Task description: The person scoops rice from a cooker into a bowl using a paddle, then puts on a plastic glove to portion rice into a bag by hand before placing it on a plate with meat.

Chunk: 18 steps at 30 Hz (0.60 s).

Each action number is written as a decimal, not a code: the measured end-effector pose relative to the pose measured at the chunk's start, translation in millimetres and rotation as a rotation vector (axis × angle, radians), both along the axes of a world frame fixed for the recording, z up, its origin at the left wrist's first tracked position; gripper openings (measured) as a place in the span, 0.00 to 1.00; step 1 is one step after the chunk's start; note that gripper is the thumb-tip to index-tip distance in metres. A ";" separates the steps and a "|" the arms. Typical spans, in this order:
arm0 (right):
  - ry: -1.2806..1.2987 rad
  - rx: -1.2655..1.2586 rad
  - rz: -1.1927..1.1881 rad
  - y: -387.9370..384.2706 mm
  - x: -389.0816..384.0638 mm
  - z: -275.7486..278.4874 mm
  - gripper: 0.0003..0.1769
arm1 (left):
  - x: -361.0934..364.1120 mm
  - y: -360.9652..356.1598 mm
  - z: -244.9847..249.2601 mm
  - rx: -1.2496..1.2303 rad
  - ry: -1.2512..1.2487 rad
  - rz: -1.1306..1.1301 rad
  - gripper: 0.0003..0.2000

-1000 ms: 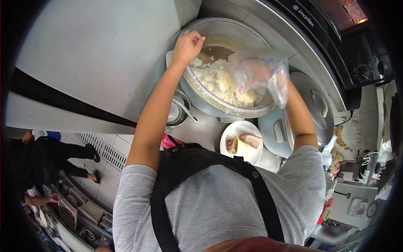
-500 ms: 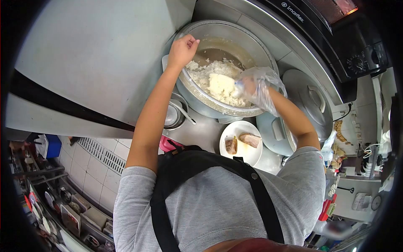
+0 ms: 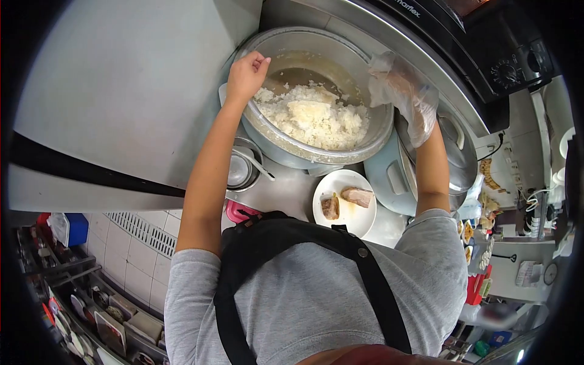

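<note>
A large metal pot [image 3: 378, 131] holds a mound of white rice [image 3: 325, 118], with a denser lump on top. My left hand [image 3: 248, 74] is curled closed above the pot's left rim, with nothing visible in it. Loose clear plastic covers my right hand [image 3: 396, 85], which is over the pot's right rim, off the rice; blur and plastic hide its fingers. Below the pot, a white plate [image 3: 345, 226] carries two pieces of meat [image 3: 357, 196].
A lidded metal pot [image 3: 389, 182] stands to the right. Left of the plate are a small metal pan [image 3: 238, 170] with a utensil and a pink item [image 3: 240, 211]. A black appliance [image 3: 508, 70] is at upper right, and a large grey panel [image 3: 121, 79] at left.
My right hand has moved up and right, off the rice to the pot's right rim. My left hand keeps its closed pose by the rim. The view has shifted slightly.
</note>
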State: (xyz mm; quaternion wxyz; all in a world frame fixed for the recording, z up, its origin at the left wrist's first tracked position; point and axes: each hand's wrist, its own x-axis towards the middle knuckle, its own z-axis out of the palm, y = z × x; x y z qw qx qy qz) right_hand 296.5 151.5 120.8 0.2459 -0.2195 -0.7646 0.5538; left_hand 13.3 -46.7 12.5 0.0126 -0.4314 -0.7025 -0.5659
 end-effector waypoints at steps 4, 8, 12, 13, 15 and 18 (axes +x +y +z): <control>-0.063 -0.027 -0.029 -2.9 6.8 8.5 0.29 | -1.4 1.6 -1.9 0.009 -0.004 -0.005 0.10; -0.094 -0.041 -0.061 -3.3 20.4 13.0 0.28 | -2.0 1.9 -2.7 0.005 -0.009 -0.011 0.11; -0.117 -0.058 -0.098 -3.9 34.9 19.3 0.27 | -3.0 3.0 -3.8 -0.001 -0.013 -0.021 0.11; -0.127 -0.061 -0.106 -5.6 37.6 20.2 0.27 | -3.0 3.1 -4.0 0.004 -0.012 -0.020 0.11; -0.153 -0.080 -0.119 -8.7 40.9 21.6 0.26 | -2.5 3.1 -4.1 0.008 -0.011 -0.023 0.11; -0.216 -0.119 -0.130 -18.9 39.0 24.4 0.25 | -2.4 2.8 -3.4 0.010 0.006 -0.018 0.11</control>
